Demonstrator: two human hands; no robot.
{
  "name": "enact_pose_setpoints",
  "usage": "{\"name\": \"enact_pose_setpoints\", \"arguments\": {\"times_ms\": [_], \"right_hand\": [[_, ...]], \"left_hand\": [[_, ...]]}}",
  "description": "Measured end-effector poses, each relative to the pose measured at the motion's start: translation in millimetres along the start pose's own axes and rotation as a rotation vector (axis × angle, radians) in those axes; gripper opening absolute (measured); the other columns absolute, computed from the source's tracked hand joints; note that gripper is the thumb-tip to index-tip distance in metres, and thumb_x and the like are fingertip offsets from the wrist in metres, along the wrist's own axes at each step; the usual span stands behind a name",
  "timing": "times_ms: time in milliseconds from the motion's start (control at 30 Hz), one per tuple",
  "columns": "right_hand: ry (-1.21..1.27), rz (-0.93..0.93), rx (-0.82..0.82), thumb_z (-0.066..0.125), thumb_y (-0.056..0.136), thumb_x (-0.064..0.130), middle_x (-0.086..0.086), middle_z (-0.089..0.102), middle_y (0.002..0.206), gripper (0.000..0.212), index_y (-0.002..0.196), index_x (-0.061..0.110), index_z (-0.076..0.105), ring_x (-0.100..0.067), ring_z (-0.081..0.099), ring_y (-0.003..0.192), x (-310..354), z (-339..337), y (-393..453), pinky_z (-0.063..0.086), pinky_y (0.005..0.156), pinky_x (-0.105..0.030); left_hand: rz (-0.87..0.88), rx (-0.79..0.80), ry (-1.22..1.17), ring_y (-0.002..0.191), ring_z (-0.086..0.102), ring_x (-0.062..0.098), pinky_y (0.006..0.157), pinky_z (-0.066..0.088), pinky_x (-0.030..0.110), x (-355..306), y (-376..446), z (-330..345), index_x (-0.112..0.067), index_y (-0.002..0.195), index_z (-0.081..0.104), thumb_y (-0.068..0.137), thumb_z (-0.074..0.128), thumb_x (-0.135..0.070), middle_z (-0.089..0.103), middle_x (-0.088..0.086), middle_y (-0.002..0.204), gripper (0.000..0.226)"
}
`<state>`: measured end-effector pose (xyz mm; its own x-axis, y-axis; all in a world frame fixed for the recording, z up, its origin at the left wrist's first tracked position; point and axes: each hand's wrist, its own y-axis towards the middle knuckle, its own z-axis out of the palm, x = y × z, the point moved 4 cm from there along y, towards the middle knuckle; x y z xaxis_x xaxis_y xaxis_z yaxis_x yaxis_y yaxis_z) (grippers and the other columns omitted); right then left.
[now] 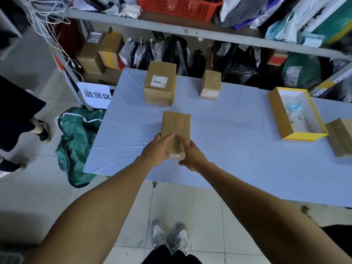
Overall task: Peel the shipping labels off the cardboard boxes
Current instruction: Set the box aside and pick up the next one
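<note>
A flat brown cardboard box lies on the pale blue table, near its front edge. My left hand holds its near left corner, with the forefinger laid along the top. My right hand holds the near right corner, its forefinger also on top. A small white sticker shows on the box's near face between my hands. Further back stands a taller box with a white shipping label on top, and a small box with a red-printed sticker low on its front.
An open yellow-edged box with white and blue scraps sits at the right, beside a brown box at the edge. Shelves packed with parcels stand behind the table. A green sack lies on the floor at left, next to a person's feet.
</note>
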<state>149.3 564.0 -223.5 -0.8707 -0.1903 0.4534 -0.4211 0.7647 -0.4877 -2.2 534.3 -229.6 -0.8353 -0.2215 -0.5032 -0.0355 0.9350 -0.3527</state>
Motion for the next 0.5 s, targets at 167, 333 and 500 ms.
{"name": "enact_pose_setpoints", "arguments": {"times_ms": [167, 333, 500], "right_hand": [[0.069, -0.031, -0.143, 0.049, 0.097, 0.02, -0.011, 0.04, 0.146, 0.066, 0.153, 0.031, 0.016, -0.031, 0.051, 0.121, -3.6, -4.8, 0.0, 0.045, 0.091, -0.036], [0.087, -0.032, -0.234, 0.048, 0.098, 0.02, -0.009, 0.041, 0.146, 0.064, 0.152, 0.032, 0.018, -0.03, 0.051, 0.121, -12.8, -37.2, -6.5, 0.045, 0.092, -0.035], [0.118, 0.006, -0.362, 0.053, 0.095, 0.017, -0.007, 0.036, 0.15, 0.068, 0.152, 0.033, 0.018, -0.031, 0.05, 0.124, -31.9, -74.5, -20.7, 0.046, 0.094, -0.037]], "left_hand": [[0.031, -0.07, -0.056, 0.126, 0.048, 0.029, 0.096, 0.048, 0.039, 0.5, 6.7, 1.6, -0.04, 0.149, 0.028, 0.085, 0.066, -0.012, 0.033, 0.002, 0.151, 0.079], [0.104, -0.099, -0.087, 0.131, 0.044, 0.029, 0.102, 0.045, 0.041, -25.7, 20.4, -13.3, -0.039, 0.148, 0.03, 0.085, 0.067, -0.011, 0.03, 0.001, 0.154, 0.078], [0.216, -0.079, -0.081, 0.135, 0.04, 0.03, 0.107, 0.041, 0.043, -73.8, 39.9, -29.9, -0.042, 0.148, 0.029, 0.084, 0.07, -0.012, 0.027, 0.004, 0.157, 0.081]]}}
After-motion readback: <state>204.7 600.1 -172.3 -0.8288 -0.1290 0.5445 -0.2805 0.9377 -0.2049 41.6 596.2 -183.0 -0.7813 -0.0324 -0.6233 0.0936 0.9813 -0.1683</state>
